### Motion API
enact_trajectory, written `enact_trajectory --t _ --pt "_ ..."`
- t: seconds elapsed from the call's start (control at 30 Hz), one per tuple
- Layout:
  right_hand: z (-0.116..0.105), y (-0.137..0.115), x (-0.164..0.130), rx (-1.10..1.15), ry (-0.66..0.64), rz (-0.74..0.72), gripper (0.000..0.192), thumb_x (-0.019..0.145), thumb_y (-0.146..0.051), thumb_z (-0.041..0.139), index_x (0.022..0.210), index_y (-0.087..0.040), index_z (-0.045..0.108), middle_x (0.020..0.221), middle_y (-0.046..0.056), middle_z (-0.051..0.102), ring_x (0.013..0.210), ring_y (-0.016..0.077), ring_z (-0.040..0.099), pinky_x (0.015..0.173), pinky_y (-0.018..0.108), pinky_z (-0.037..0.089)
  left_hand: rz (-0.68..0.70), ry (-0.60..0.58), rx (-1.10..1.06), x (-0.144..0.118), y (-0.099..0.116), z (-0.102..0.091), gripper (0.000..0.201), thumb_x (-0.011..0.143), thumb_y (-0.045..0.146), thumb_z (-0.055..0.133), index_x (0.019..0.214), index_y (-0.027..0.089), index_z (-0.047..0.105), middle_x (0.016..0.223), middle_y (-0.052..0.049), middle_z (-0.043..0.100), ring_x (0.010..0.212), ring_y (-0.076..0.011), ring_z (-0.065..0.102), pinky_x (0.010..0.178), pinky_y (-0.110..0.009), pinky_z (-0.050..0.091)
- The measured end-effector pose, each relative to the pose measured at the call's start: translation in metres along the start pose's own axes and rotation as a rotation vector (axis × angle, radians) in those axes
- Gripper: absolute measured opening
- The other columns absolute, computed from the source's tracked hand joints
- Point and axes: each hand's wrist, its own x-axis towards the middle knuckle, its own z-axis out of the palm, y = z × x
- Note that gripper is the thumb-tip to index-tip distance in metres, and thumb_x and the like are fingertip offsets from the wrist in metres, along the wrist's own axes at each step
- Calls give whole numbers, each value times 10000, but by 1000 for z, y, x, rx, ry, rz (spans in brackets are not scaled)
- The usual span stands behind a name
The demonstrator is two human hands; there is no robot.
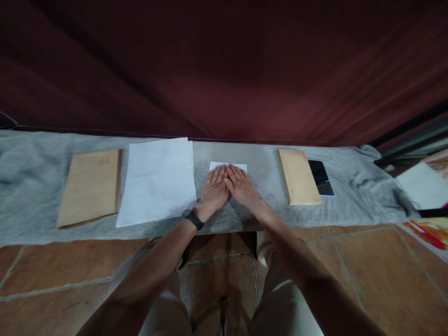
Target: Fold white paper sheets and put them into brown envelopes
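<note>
My left hand [214, 190] and my right hand [241, 186] lie flat side by side, palms down, on a small folded white paper [228, 166] in the middle of a grey cloth [42, 186]. Only the paper's far edge shows beyond my fingertips. The fingers of both hands are stretched out and close together, holding nothing. A black band sits on my left wrist [192, 219].
Left of my hands lies a large white sheet [157, 182], then a brown envelope [90, 186]. To the right lie a second brown envelope [299, 176] and a dark phone [320, 178]. A dark red curtain hangs behind; tiled floor below. More papers [423, 186] at the far right.
</note>
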Motion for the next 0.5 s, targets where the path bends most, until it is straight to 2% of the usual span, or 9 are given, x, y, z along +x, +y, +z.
enact_trajectory --t 0.17,0.3,0.37,0.43,0.5 --pt "7 7 -2 -40 22 13 569 1099 -397 263 1588 -124 362 1664 100 317 1546 233 295 1286 439 192 -68 -17 8 0 -4 -6 598 1020 242 241 1578 53 341 1666 -126 318 1568 -241 225 1290 -422 168" --pt "9 12 -4 -82 61 -1 540 1096 -393 312 1586 -178 377 1676 84 285 1545 248 298 1281 456 199 -149 -1 25 -3 -13 -16 580 1004 254 350 1544 50 403 1643 -159 360 1547 -289 284 1275 -464 209" --pt "9 12 -5 -95 73 2 537 1092 -398 333 1583 -187 385 1674 89 289 1541 254 308 1276 464 212 -162 0 20 -3 -13 -31 520 981 231 411 1454 47 526 1572 -194 466 1505 -331 361 1252 -504 245" --pt "9 11 -4 -105 68 2 543 1087 -399 353 1584 -180 383 1672 100 291 1538 264 314 1272 472 223 -117 -52 -74 -3 -5 -58 404 976 213 431 1270 84 676 1390 -196 642 1375 -335 529 1189 -503 345" --pt "9 10 -3 -117 48 0 548 1081 -385 377 1583 -164 383 1669 113 294 1537 272 316 1269 469 231 23 -236 -375 -7 10 -95 336 993 224 431 1101 156 742 1144 -121 762 1099 -264 699 1019 -409 504"
